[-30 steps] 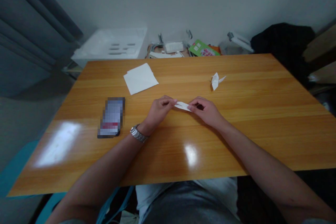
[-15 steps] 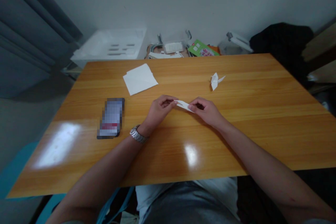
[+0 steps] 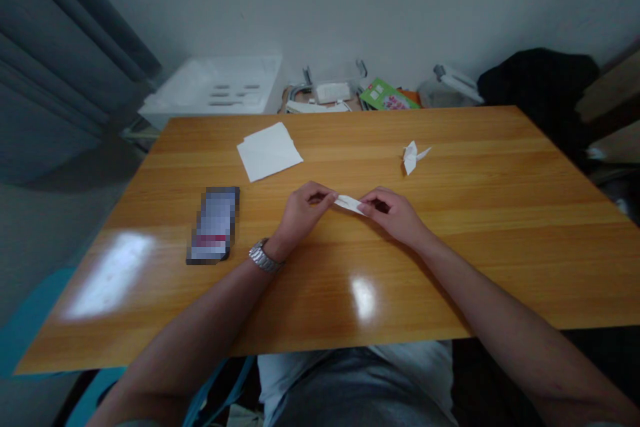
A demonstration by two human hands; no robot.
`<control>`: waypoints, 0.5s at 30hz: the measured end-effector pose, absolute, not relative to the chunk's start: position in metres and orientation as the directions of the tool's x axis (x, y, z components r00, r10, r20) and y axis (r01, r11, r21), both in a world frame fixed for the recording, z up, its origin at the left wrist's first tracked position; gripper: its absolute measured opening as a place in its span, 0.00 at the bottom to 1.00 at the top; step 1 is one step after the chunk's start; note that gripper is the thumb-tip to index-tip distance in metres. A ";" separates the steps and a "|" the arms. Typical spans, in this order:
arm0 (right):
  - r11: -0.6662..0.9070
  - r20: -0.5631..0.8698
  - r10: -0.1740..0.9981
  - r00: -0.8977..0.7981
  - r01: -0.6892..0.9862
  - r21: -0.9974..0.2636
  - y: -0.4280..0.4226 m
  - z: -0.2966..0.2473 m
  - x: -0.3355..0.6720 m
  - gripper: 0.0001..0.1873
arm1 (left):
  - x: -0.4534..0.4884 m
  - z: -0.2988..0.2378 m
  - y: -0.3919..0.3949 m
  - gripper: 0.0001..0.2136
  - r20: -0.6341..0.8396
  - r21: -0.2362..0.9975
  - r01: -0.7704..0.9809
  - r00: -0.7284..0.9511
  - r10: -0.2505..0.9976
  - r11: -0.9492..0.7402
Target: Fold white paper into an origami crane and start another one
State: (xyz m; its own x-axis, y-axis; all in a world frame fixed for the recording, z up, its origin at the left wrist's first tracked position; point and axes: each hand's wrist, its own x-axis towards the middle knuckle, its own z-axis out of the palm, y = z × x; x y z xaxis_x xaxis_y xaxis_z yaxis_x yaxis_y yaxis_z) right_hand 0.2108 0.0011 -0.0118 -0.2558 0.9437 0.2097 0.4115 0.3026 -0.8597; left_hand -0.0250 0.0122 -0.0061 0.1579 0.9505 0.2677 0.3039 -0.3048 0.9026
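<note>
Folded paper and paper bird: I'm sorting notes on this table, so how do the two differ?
The folded paper looks like a narrow strip, while the paper bird has points sticking out. The folded paper is held by the left hand and right hand; the paper bird rests untouched on the table. Both are white.

Glossy, smooth wood-grain table (image 3: 500,227) across the frame; matt paper strip (image 3: 349,203) at centre; shiny metal watch (image 3: 264,256) lower left; matt cloth curtain (image 3: 60,67) upper left

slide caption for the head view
Left hand and right hand pinch a folded paper strip; a paper bird sits beyond on the table.
</note>
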 end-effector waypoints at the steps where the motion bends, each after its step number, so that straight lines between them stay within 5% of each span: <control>1: 0.314 0.219 0.941 -0.259 0.415 -0.854 0.001 -0.011 0.211 0.10 | -0.025 -0.005 0.012 0.08 0.273 0.899 0.311 0.157 0.949 -0.309; 15: 0.318 0.228 0.939 -0.258 0.395 -0.862 -0.003 -0.008 0.203 0.13 | -0.015 -0.005 0.006 0.07 0.311 0.871 0.337 0.187 0.932 -0.358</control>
State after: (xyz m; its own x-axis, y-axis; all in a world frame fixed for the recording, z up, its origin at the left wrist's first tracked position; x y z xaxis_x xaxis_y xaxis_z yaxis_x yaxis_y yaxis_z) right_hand 0.2029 -0.0030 -0.0080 -0.2580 0.9389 0.2278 0.3949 0.3176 -0.8621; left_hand -0.0153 0.0058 -0.0051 0.1873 0.9317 0.3112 0.3367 -0.3584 0.8707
